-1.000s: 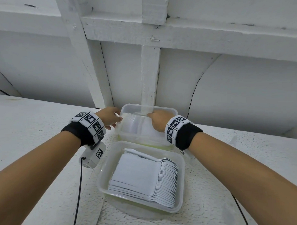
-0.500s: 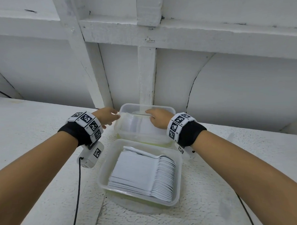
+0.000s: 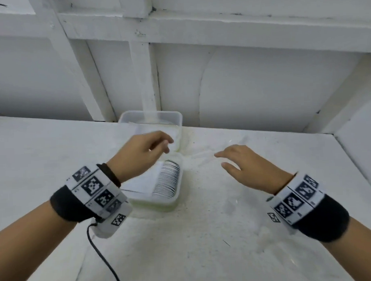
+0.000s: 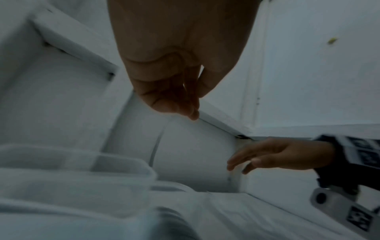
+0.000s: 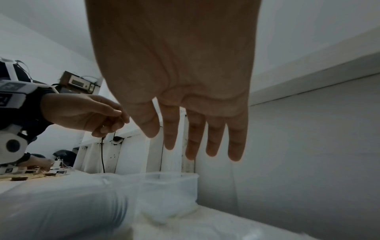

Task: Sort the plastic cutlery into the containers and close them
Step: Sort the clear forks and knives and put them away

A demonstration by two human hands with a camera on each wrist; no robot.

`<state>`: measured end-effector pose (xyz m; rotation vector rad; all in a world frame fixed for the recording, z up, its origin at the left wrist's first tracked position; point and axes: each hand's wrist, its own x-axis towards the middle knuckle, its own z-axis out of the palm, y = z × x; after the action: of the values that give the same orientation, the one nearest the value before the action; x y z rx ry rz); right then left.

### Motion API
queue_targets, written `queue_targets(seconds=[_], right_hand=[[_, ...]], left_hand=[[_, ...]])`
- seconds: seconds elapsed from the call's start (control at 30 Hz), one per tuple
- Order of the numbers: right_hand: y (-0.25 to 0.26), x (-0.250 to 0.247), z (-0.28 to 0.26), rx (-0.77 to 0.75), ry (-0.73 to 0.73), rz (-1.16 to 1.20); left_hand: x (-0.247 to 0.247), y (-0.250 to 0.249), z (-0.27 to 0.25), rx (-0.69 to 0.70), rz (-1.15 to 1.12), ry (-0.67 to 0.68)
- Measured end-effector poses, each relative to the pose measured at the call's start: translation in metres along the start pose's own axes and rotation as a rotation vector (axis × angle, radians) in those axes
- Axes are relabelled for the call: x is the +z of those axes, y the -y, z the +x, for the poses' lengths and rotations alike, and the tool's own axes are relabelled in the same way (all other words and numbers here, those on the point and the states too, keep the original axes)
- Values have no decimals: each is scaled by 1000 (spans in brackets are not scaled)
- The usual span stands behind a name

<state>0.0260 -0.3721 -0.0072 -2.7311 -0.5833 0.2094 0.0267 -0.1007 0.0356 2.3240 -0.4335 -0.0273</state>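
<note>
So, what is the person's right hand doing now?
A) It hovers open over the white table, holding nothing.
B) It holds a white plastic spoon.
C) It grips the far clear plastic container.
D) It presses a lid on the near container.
A: the right hand has straight spread fingers above the white table, holding nothing.

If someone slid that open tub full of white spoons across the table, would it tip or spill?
Probably not. The near container is low and wide, so it should slide rather than tip. The plastic spoons are packed in a tight row, so they would likely stay put. Its thin clear walls may flex if squeezed, and with no lid on, a hard jolt could shake spoons out.
</note>
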Motion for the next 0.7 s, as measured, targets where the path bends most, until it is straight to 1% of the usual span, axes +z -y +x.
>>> queue_targets(seconds=[0.13,0.2,0.23,0.27,0.37,0.4,0.5,0.6,0.7], right_hand=[[-21,26,-61,117,58,6],[-27,36,-85,169,68,9],[-29,40,-96,190,74,3],[-30,42,-105,211,80,-6],[-35,46,-125,262,88,-8],[-36,46,-130,272,87,-1],[-39,47,-139,285,64,38],[-41,46,-141,284,58,86],[-43,38,-136,311,86,90]], left_hand=[[65,-32,-22,135,7,188],[98,-43,-26,156,53,282],[115,-47,-26,136,92,327],[130,-50,-25,87,140,371],[164,-49,-17,-151,290,464],[172,-47,-14,-208,344,489],[184,-41,-3,-295,430,531],[184,-36,7,-341,353,544],[174,-33,7,-421,169,524]])
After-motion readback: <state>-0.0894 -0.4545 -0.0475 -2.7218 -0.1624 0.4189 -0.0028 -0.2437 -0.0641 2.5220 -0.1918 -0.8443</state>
